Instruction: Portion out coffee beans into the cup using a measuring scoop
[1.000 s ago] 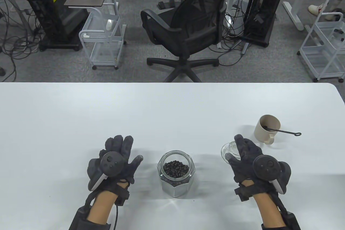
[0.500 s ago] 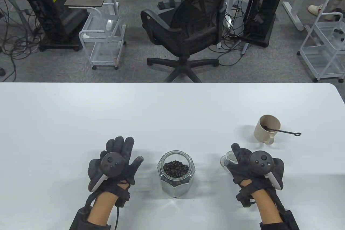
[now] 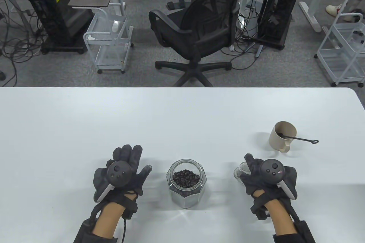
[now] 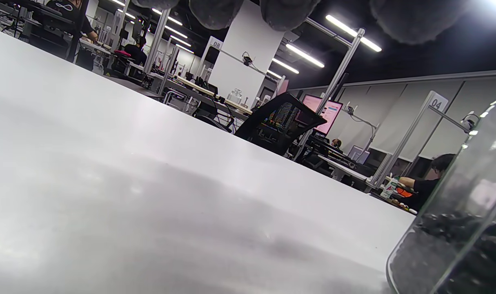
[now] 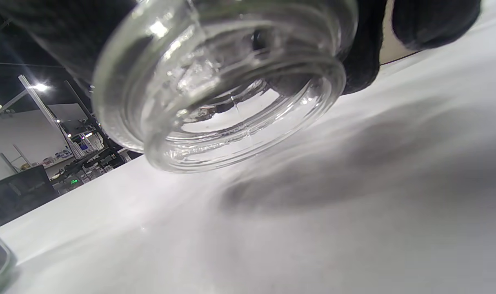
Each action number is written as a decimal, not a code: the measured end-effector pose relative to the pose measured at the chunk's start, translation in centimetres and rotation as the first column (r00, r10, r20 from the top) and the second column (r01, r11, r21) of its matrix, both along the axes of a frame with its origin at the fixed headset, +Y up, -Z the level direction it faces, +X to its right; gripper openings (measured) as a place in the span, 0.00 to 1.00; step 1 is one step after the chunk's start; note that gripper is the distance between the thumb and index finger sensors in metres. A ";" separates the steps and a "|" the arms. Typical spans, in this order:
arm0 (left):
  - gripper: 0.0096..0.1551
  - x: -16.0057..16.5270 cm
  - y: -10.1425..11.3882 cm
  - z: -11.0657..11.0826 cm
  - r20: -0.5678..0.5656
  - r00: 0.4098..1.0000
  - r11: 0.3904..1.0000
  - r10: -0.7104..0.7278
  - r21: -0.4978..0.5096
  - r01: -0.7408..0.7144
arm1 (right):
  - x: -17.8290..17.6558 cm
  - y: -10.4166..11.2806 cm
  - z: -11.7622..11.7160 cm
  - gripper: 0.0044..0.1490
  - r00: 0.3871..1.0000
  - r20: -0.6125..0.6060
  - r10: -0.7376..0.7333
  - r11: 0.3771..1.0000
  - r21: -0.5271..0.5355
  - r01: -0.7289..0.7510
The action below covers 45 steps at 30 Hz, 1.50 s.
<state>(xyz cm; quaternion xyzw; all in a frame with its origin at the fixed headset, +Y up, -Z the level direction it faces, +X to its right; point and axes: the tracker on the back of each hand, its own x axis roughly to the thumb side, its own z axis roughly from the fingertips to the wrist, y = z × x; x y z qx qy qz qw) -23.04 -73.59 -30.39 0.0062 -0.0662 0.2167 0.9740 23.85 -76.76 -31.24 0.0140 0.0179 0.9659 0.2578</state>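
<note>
An open glass jar of coffee beans stands at the front middle of the white table; its wall also shows in the left wrist view. My left hand lies flat on the table to the left of the jar, fingers straight, holding nothing. My right hand grips the clear glass lid, right of the jar; in the right wrist view the lid is tilted just above the table. Behind it stands a beige cup with the black measuring scoop resting inside, handle pointing right.
Beyond the table's far edge are a black office chair, white carts and computer towers on the floor. The table's rounded right corner is near the cup.
My right hand has drawn the glass lid back toward me and a little lower, away from the cup. The left hand, jar, cup and scoop have not moved.
</note>
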 end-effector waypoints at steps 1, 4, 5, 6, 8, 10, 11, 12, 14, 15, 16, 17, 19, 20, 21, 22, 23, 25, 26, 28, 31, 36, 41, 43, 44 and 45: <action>0.50 0.0 0.0 0.0 0.000 1.000 1.000 0.001 0.001 -0.001 | 0.0 0.0 0.0 0.47 1.000 0.000 0.003 1.000 -0.002 -0.003; 0.50 0.0 0.1 0.0 0.001 1.000 1.000 0.008 0.005 -0.008 | -0.1 -0.1 0.0 0.47 1.000 0.004 -0.003 1.000 -0.002 0.003; 0.50 0.0 0.1 0.0 0.001 1.000 1.000 0.009 0.004 -0.009 | -0.1 -0.1 0.0 0.47 1.000 0.004 -0.003 1.000 -0.003 0.003; 0.50 0.0 0.1 0.0 0.001 1.000 1.000 0.007 0.004 -0.007 | -0.1 0.0 0.0 0.47 1.000 0.005 -0.002 1.000 -0.003 0.002; 0.50 0.0 0.1 0.0 0.002 1.000 1.000 0.005 0.002 -0.005 | -0.1 0.1 0.0 0.47 1.000 0.005 0.000 1.000 -0.008 0.000; 0.50 -0.1 0.2 0.0 0.002 1.000 1.000 0.008 0.005 -0.008 | -0.1 0.1 0.1 0.47 1.000 0.005 0.004 1.000 -0.019 -0.004; 0.50 -0.1 0.2 0.0 0.002 1.000 1.000 0.008 0.006 -0.008 | -0.1 0.1 0.1 0.47 1.000 0.005 0.006 1.000 -0.020 -0.006; 0.50 -0.1 0.2 0.0 0.001 1.000 1.000 0.009 0.006 -0.009 | -0.2 0.1 0.1 0.47 1.000 0.004 0.012 1.000 -0.027 -0.012; 0.50 -0.1 0.1 0.0 0.001 1.000 1.000 0.011 0.004 -0.011 | -0.2 0.1 0.1 0.48 1.000 0.005 0.017 0.999 -0.037 -0.017; 0.50 -0.1 0.1 0.0 0.002 1.000 1.000 0.011 0.001 -0.011 | -0.2 0.1 0.1 0.48 1.000 0.003 0.024 0.999 -0.042 -0.023; 0.50 -0.1 0.1 0.0 0.002 1.000 1.000 0.010 -0.001 -0.010 | -0.3 0.2 0.1 0.48 1.000 0.000 0.031 0.999 -0.044 -0.031; 0.50 -0.1 0.1 0.0 0.002 1.000 1.000 0.009 -0.002 -0.009 | -0.3 0.2 0.1 0.48 0.999 -0.001 0.036 0.998 -0.047 -0.037; 0.50 -0.1 0.2 0.1 0.002 1.000 1.000 0.010 0.000 -0.010 | -0.4 0.2 0.2 0.49 0.999 -0.003 0.051 0.997 -0.056 -0.051; 0.50 -0.1 0.2 0.1 0.003 1.000 1.000 0.011 0.000 -0.011 | -0.4 0.3 0.2 0.49 0.999 -0.003 0.052 0.997 -0.061 -0.052; 0.50 -0.1 0.2 0.1 0.004 1.000 1.000 0.014 0.001 -0.014 | -0.4 0.3 0.3 0.50 0.999 -0.004 0.054 0.996 -0.071 -0.054; 0.50 -0.1 0.1 0.0 0.004 1.000 1.000 0.014 0.001 -0.014 | -0.5 0.3 0.3 0.50 0.998 -0.008 0.058 0.995 -0.079 -0.058; 0.50 -0.1 0.1 0.0 0.005 1.000 1.000 0.012 0.000 -0.012 | -0.5 0.3 0.3 0.50 0.998 -0.010 0.063 0.994 -0.086 -0.064; 0.50 -0.1 0.1 0.0 0.005 1.000 1.000 0.009 -0.002 -0.009 | -0.5 0.3 0.3 0.51 0.997 -0.013 0.077 0.992 -0.095 -0.078; 0.50 -0.1 0.1 0.1 0.004 1.000 1.000 0.009 -0.003 -0.009 | -0.6 0.2 0.3 0.51 0.996 -0.016 0.084 0.991 -0.103 -0.086; 0.50 -0.1 0.1 0.1 0.003 1.000 1.000 0.012 -0.002 -0.012 | -0.7 0.2 0.3 0.52 0.995 -0.018 0.096 0.989 -0.111 -0.097; 0.50 -0.1 0.1 0.1 0.003 1.000 1.000 0.015 -0.001 -0.015 | -0.8 0.1 0.4 0.52 0.994 -0.023 0.109 0.987 -0.118 -0.111; 0.50 0.0 0.1 0.1 0.007 1.000 1.000 0.011 -0.006 -0.011 | -1.0 0.2 0.4 0.52 0.993 -0.028 0.112 0.985 -0.132 -0.115; 0.50 -0.1 0.1 0.0 0.006 1.000 1.000 0.013 -0.009 -0.013 | -1.0 0.1 0.4 0.52 0.995 -0.022 0.096 0.985 -0.141 -0.098; 0.50 -0.1 0.1 0.0 0.005 1.000 1.000 0.013 -0.010 -0.012 | -0.9 0.2 0.4 0.52 0.996 -0.019 0.090 0.985 -0.147 -0.091; 0.50 -0.2 0.2 0.0 0.004 1.000 1.000 0.014 -0.009 -0.014 | -0.9 0.2 0.4 0.52 0.996 -0.017 0.083 0.986 -0.146 -0.084; 0.50 -0.2 0.2 0.1 0.004 1.000 1.000 0.017 -0.006 -0.017 | -0.9 0.2 0.5 0.52 0.997 -0.015 0.078 0.986 -0.146 -0.080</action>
